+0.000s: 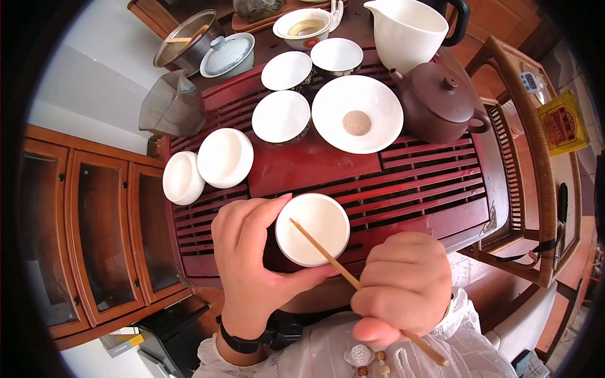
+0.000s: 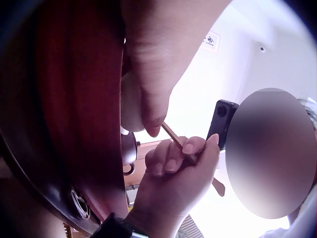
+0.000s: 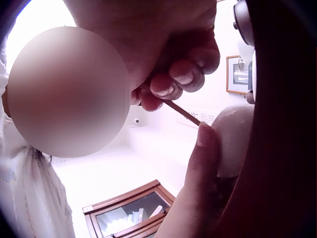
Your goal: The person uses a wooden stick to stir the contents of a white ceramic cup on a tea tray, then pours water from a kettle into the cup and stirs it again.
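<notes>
My left hand [image 1: 255, 255] holds a small white cup [image 1: 318, 214] at the near side of the slatted red tea tray [image 1: 435, 165], thumb and fingers spread around its wall. My right hand [image 1: 403, 286] grips a slim wooden stick [image 1: 331, 259] in curled fingers. The stick slants down to the left, and its thin tip lies inside the cup's opening. In the left wrist view, the other end of the stick [image 2: 218, 187] is flattened and sticks out past the right hand. The right wrist view has the cup [image 3: 233, 141] beside the left thumb.
Beyond the cup stands a wide white bowl [image 1: 334, 126] with a sandy-coloured round patch inside. A brown teapot [image 1: 435, 104] and white pitcher [image 1: 409, 31] are at the right. Several white cups [image 1: 282, 116] sit left of the bowl. A grey translucent jug [image 1: 171, 104] stands at the tray's left edge.
</notes>
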{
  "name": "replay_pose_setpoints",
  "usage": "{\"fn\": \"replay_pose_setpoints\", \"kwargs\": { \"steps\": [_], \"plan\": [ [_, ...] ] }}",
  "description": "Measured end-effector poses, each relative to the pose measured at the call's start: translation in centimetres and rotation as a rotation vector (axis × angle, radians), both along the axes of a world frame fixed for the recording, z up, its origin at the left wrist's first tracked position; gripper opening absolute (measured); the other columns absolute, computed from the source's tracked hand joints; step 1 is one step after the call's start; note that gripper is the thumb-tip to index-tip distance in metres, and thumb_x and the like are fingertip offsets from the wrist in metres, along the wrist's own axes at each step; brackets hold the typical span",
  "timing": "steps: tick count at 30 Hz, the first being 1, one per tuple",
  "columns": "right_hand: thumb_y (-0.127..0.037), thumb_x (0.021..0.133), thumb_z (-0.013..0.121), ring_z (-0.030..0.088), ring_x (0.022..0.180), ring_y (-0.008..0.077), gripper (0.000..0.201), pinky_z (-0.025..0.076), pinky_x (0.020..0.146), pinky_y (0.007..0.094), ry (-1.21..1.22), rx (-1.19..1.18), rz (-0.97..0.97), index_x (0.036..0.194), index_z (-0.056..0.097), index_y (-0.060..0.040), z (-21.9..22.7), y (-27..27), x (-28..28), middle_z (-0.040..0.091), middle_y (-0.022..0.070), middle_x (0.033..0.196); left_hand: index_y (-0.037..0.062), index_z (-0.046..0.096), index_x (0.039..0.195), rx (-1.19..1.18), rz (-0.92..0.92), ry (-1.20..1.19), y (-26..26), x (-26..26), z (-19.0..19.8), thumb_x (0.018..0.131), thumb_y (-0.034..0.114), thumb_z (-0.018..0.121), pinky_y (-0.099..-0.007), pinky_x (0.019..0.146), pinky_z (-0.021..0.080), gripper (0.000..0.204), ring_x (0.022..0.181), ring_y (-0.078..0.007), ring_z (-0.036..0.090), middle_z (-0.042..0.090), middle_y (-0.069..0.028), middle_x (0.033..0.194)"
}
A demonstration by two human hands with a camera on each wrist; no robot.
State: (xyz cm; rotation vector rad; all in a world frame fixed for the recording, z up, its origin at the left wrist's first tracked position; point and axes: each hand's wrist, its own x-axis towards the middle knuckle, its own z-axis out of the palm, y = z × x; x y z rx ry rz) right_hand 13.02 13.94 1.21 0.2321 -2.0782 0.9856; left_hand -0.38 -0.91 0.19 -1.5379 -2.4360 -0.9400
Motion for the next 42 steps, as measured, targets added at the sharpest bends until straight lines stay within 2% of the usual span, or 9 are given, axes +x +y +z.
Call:
{"fn": "replay_pose_setpoints", "kwargs": {
  "steps": [6,10,13,17,19,25,32,34,42],
  "plan": [
    [-0.027,0.081,0.071,0.045,0.044,0.0151,0.028,0.032,0.039,0.0276,0.005,-0.044,-0.059,0.064,0.057,-0.0099,-0.5,0.4,0.1,0.049,0.0003,0.059,0.0052,0.062,0.114,0.013,-0.010,-0.017,0.3,0.2,0.3,0.047,0.046,0.090,-0.0423,0.086,0.044,0.083,0.097,-0.0300,0.055,0.060,-0.0096,0.105],
    [-0.027,0.081,0.071,0.046,0.044,0.0158,0.028,0.033,0.039,0.0282,-0.059,-0.076,0.023,0.065,0.057,-0.0088,0.0,0.6,0.5,0.049,0.0014,0.059,0.0078,0.062,0.114,0.030,-0.007,-0.045,0.4,0.2,0.4,0.046,0.042,0.091,-0.0424,0.086,0.042,0.081,0.097,-0.0291,0.055,0.061,-0.0064,0.105],
    [-0.027,0.080,0.071,0.046,0.044,0.0159,0.026,0.034,0.039,0.0285,-0.051,-0.046,-0.067,0.065,0.058,-0.0094,-0.3,0.8,0.7,0.049,0.0015,0.058,0.0069,0.061,0.115,0.035,-0.016,-0.044,0.3,0.2,0.3,0.046,0.041,0.091,-0.0427,0.086,0.042,0.083,0.098,-0.0296,0.055,0.061,-0.0070,0.107],
    [-0.027,0.081,0.071,0.046,0.044,0.0167,0.029,0.034,0.039,0.0288,0.037,-0.078,-0.028,0.064,0.055,-0.0087,-0.4,-0.3,-0.4,0.048,0.0014,0.057,0.0062,0.061,0.116,0.030,-0.039,-0.041,0.2,0.0,0.2,0.047,0.042,0.091,-0.0431,0.087,0.042,0.084,0.098,-0.0299,0.055,0.061,-0.0075,0.109],
    [-0.027,0.081,0.070,0.046,0.044,0.0170,0.029,0.034,0.039,0.0290,-0.019,-0.061,-0.049,0.064,0.056,-0.0086,-0.2,0.1,0.1,0.048,0.0018,0.058,0.0015,0.060,0.118,-0.004,-0.023,0.012,0.1,-0.1,0.1,0.048,0.055,0.087,-0.0431,0.087,0.045,0.092,0.100,-0.0319,0.056,0.060,-0.0133,0.110],
    [-0.026,0.080,0.071,0.046,0.044,0.0186,0.027,0.035,0.040,0.0296,-0.044,-0.144,-0.147,0.066,0.056,-0.0085,-0.8,0.5,0.6,0.048,0.0029,0.059,0.0014,0.061,0.117,-0.044,-0.007,0.003,0.0,-0.1,0.3,0.047,0.048,0.087,-0.0420,0.087,0.044,0.088,0.098,-0.0308,0.056,0.060,-0.0132,0.108],
    [-0.024,0.074,0.075,0.046,0.045,0.0141,0.026,0.033,0.037,0.0263,0.052,-0.114,-0.082,0.066,0.054,-0.0093,-1.0,-0.1,-0.3,0.049,0.0006,0.059,0.0055,0.062,0.116,0.033,0.013,-0.038,-0.1,0.2,-0.3,0.044,0.048,0.091,-0.0417,0.087,0.042,0.088,0.097,-0.0288,0.055,0.059,-0.0077,0.105],
    [-0.034,0.096,0.055,0.048,0.043,0.0188,0.039,0.033,0.038,0.0309,0.022,-0.033,-0.163,0.068,0.056,-0.0065,-0.9,0.0,0.2,0.049,0.0032,0.057,0.0052,0.062,0.116,0.030,0.014,-0.061,0.0,0.3,-0.4,0.044,0.047,0.091,-0.0417,0.087,0.042,0.088,0.097,-0.0287,0.055,0.059,-0.0079,0.105],
    [-0.039,0.096,0.056,0.044,0.043,0.0142,0.043,0.027,0.036,0.0261,0.150,0.070,-0.018,0.068,0.055,-0.0062,-1.6,-0.7,-0.7,0.045,0.0005,0.057,0.0041,0.062,0.116,0.062,0.039,-0.077,0.0,0.4,-0.6,0.045,0.048,0.091,-0.0415,0.085,0.043,0.088,0.096,-0.0284,0.055,0.058,-0.0091,0.103]
  ]
}}
